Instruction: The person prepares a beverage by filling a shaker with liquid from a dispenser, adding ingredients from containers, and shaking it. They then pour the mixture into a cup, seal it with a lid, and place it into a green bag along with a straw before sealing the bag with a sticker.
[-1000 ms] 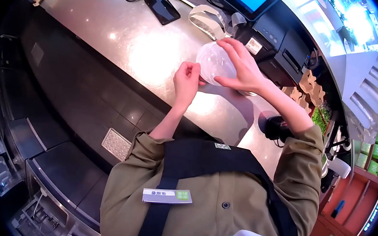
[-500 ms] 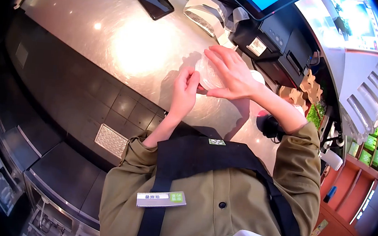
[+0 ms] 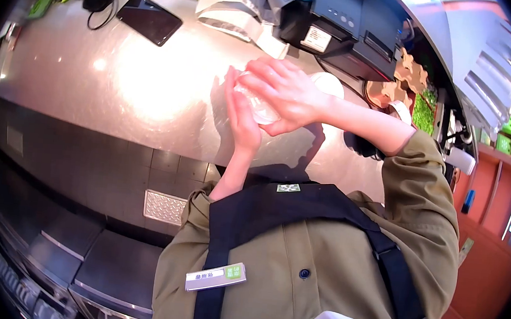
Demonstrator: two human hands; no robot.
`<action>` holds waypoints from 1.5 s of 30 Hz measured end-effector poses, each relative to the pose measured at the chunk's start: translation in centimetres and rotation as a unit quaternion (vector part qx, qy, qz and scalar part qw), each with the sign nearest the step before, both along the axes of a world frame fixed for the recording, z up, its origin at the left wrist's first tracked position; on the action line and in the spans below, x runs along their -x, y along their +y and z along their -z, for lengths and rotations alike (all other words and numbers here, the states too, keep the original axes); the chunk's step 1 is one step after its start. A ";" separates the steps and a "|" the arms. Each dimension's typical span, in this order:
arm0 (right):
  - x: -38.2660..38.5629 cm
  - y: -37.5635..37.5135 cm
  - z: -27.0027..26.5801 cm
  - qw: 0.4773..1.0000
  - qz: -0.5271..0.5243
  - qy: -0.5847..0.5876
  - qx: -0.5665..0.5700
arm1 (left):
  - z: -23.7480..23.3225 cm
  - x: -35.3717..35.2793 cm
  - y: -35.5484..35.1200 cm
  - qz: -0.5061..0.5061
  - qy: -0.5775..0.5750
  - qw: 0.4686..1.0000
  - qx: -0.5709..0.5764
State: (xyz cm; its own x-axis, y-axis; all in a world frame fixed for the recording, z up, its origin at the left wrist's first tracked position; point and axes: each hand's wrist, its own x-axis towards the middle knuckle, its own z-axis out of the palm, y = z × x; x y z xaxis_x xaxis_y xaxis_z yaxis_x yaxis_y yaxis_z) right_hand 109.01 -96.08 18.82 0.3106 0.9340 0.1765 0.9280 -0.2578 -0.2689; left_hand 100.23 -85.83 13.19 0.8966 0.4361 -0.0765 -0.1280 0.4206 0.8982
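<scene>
A crinkled, translucent plastic item is held between both hands above the steel counter. My left hand wraps around its near-left side, fingers pointing up. Across its top and right side lies my right hand, fingers bent over it and touching my left fingers. Most of the item is hidden by the hands, so its exact shape cannot be told. A round white object sits just behind my right wrist.
A black phone lies at the counter's back left. Paper strips curl beside a black printer. Cardboard cup carriers stand at the right. A black object is under my right forearm.
The view has shifted, so the counter items sit further left. My left hand has opened out from a pinch to cup the plastic item, and my right hand has closed over it.
</scene>
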 end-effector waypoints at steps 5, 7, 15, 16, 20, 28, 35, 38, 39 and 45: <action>0.1 0.0 0.3 0.998 -0.012 -0.025 -0.056 | 2.6 0.0 -0.5 -0.029 0.004 0.994 -0.101; 0.1 -0.3 1.9 0.992 -0.025 -0.009 -0.121 | 4.1 0.4 -0.2 -0.032 -0.002 0.993 -0.110; 3.5 -10.4 -6.2 0.968 0.118 -0.034 -0.217 | -2.0 0.7 -4.2 -0.060 0.008 0.998 0.024; 4.4 -15.9 -8.1 0.958 0.169 -0.043 -0.229 | -0.7 0.7 -4.1 -0.083 -0.015 0.996 0.015; 13.6 -40.5 -8.1 0.696 0.584 -0.204 -0.363 | 4.7 1.2 1.8 -0.263 -0.087 0.913 -0.299; 16.4 -70.5 7.6 0.716 0.686 -0.088 0.093 | -7.7 6.8 -23.6 -0.212 -0.398 0.796 -0.403; 17.7 -71.3 4.6 0.722 0.691 -0.026 -0.027 | -8.7 3.1 -57.1 0.313 -0.450 0.645 -0.532; 19.6 -73.0 4.1 0.680 0.698 0.053 -0.218 | -6.2 1.2 -66.0 0.361 -0.375 0.398 -0.755; 20.0 -73.5 4.3 0.628 0.694 0.133 -0.327 | -5.7 1.1 -68.2 0.379 -0.337 0.312 -0.803; 24.7 -72.9 -2.7 0.566 0.543 0.082 -0.615 | 1.4 1.0 -74.4 0.372 -0.244 0.215 -0.869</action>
State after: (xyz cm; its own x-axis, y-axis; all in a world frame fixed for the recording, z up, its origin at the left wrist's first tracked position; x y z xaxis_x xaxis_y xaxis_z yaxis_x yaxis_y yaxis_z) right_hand 84.33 -169.01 21.48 0.6895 -0.6219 0.3714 0.3386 -0.1765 -0.9242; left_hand 99.27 -160.21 11.79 0.4836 -0.8531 -0.1961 -0.8640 -0.4293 -0.2630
